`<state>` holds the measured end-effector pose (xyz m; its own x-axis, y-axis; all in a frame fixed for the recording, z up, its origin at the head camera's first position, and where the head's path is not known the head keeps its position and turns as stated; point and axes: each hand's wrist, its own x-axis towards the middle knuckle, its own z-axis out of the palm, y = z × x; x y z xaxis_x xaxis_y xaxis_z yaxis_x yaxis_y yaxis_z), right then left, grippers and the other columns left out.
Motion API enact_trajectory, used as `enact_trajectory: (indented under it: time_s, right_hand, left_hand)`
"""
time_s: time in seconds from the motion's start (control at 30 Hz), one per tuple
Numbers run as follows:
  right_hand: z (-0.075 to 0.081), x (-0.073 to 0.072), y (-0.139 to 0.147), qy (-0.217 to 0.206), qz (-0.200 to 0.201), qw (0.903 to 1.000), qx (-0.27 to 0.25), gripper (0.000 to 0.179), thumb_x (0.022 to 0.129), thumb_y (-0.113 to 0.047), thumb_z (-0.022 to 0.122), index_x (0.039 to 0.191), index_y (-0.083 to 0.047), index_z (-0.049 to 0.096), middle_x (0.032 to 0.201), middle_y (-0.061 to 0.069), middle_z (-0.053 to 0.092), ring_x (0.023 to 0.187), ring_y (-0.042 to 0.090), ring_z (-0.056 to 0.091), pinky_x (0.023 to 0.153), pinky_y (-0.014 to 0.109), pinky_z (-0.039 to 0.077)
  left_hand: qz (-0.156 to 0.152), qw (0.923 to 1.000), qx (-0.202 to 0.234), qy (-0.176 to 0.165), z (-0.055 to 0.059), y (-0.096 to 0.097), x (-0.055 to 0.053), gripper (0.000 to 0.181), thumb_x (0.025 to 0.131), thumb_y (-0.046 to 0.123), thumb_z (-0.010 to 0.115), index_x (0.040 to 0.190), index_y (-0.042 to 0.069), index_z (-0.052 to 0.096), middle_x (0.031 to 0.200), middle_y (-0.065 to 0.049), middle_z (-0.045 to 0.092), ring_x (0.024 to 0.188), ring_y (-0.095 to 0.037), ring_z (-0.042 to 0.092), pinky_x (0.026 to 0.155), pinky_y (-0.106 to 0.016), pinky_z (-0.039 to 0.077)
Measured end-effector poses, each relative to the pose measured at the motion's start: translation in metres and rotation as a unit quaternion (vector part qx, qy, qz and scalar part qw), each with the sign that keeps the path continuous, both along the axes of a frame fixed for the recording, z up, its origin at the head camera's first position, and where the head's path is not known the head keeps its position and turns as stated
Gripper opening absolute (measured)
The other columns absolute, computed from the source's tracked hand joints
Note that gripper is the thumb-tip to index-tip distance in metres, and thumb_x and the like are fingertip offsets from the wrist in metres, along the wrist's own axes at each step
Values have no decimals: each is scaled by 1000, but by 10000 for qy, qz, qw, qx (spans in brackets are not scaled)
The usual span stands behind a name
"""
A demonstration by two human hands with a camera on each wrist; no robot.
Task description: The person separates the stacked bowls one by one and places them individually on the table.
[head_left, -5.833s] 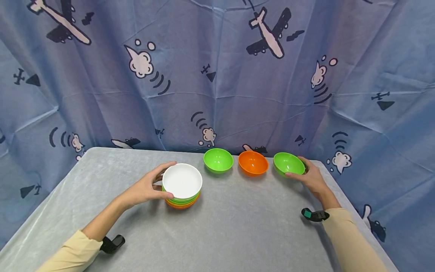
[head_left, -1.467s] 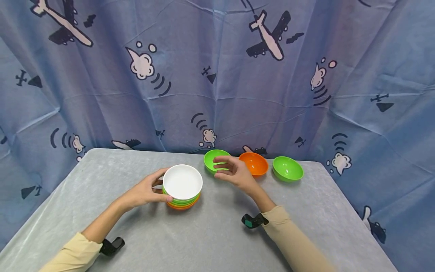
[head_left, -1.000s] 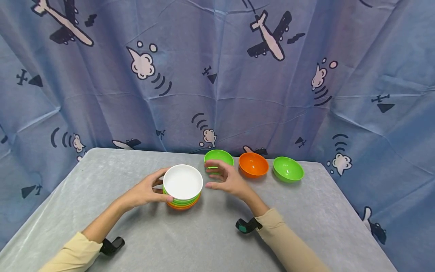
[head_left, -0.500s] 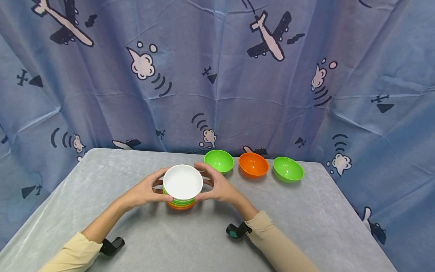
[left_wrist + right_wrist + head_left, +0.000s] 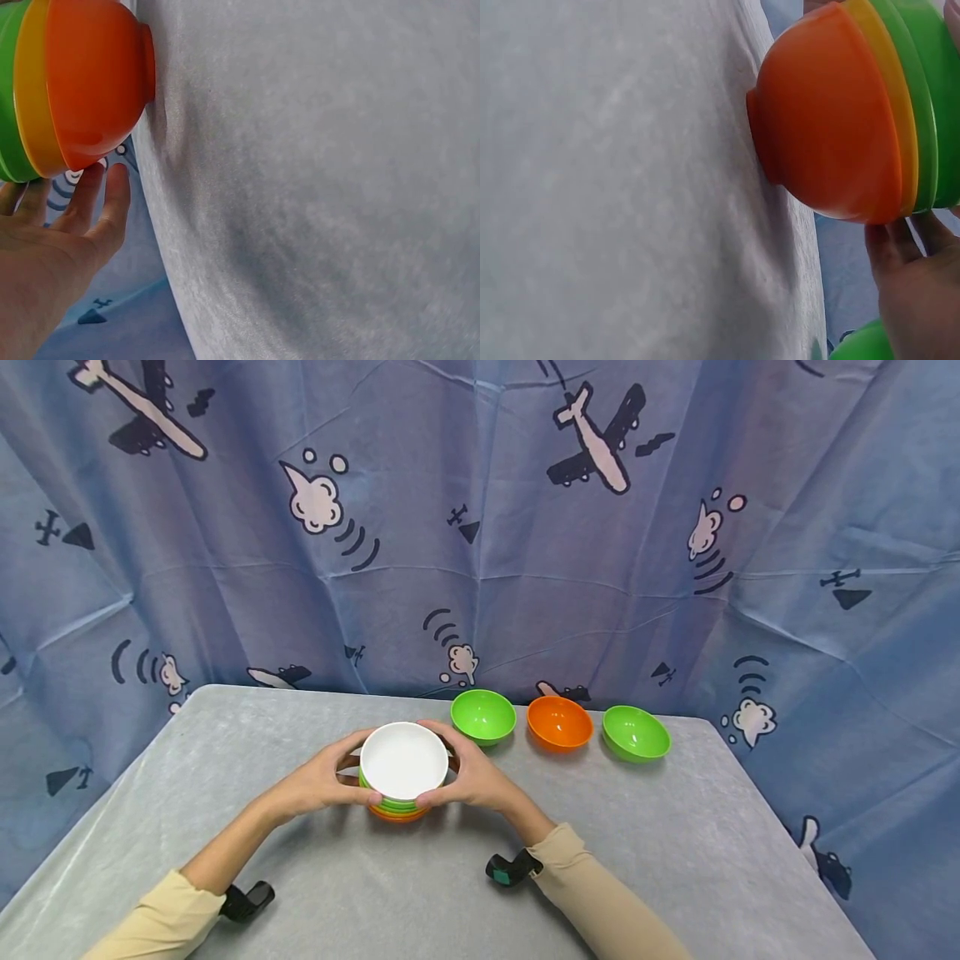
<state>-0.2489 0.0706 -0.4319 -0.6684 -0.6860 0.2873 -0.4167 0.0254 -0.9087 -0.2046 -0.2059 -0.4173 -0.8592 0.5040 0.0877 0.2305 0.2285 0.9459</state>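
A stack of nested bowls stands on the table, left of centre in the head view. Its top bowl is white (image 5: pixel 403 762); green ones lie below it, then yellow, with an orange bowl (image 5: pixel 817 120) at the bottom. My left hand (image 5: pixel 318 783) grips the stack from the left, thumb at the front and fingers round the far side. From the right, my right hand (image 5: pixel 480 778) holds it in the same manner. In the left wrist view, the orange bowl's foot sits at the table surface, and my left fingers (image 5: pixel 110 214) reach along the bowls' far side.
Three separate bowls sit in a row along the table's back edge: green (image 5: pixel 483 717), orange (image 5: pixel 559 723) and green (image 5: pixel 636 733). The table (image 5: pixel 600 843) has a grey cloth. A blue curtain (image 5: pixel 405 527) printed with aeroplanes hangs behind it.
My right hand has let go of the far right green bowl, moved left past the other bowls and taken hold of the stack. My left hand has stayed on the stack.
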Motion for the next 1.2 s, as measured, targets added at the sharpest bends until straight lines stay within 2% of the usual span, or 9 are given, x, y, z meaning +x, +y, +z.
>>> enact_trajectory:
  time_s: [0.13,0.23,0.47,0.57,0.67,0.8,1.03,1.2]
  right_hand:
    - [1,1,-2,154,-73,9998,-93,98,72,-4,92,152,4,36,145,19,47,127,26,51,106,44,44]
    - [1,1,-2,275,-91,9994,-193,95,71,0,91,151,2,40,144,17,50,126,27,52,106,41,44]
    - [-1,2,-1,310,-122,9985,-436,94,71,-7,94,150,-8,45,142,7,54,126,26,53,107,45,43]
    - [-2,2,0,313,-156,9980,-533,95,70,-9,95,150,-9,45,141,6,54,126,25,54,107,48,42]
    - [-1,1,0,295,-208,9977,-577,96,69,-13,96,150,-8,45,142,5,54,126,25,54,107,45,43]
    - [2,2,1,214,-250,9971,-681,97,70,-15,97,151,-6,44,142,7,53,126,27,53,107,41,43]
    - [8,3,5,142,-199,9933,-1129,95,70,-8,96,149,1,43,143,16,51,127,32,51,108,42,41]
    - [13,3,8,137,-239,9916,-1266,99,68,-12,97,150,1,43,144,15,50,129,32,49,110,42,40]
  left_hand:
    - [1,10000,0,-28,1,0,0,92,84,19,86,157,7,33,154,-17,38,136,-43,42,101,-48,48]
    - [-8,10000,30,-52,1,1,-1,91,84,19,86,157,8,33,154,-16,38,136,-43,42,101,-47,49]
    - [-46,9999,86,-35,1,1,-1,91,83,18,87,157,8,34,154,-16,38,135,-43,43,100,-47,49]
    - [-55,10000,75,-31,1,2,-1,92,83,18,87,158,8,33,154,-17,37,135,-43,43,99,-47,49]
    - [-53,10000,64,-49,1,1,-1,92,84,19,86,158,9,32,155,-17,36,135,-44,43,100,-47,49]
    - [-44,10000,62,-39,1,1,-1,92,84,18,86,158,9,33,155,-17,36,135,-43,44,100,-45,50]
    - [-41,9999,90,-43,1,1,0,91,83,16,87,156,7,34,155,-18,36,134,-44,45,98,-44,50]
    - [-65,9999,87,11,1,1,1,92,83,15,86,157,4,32,158,-20,32,134,-43,45,99,-44,50]
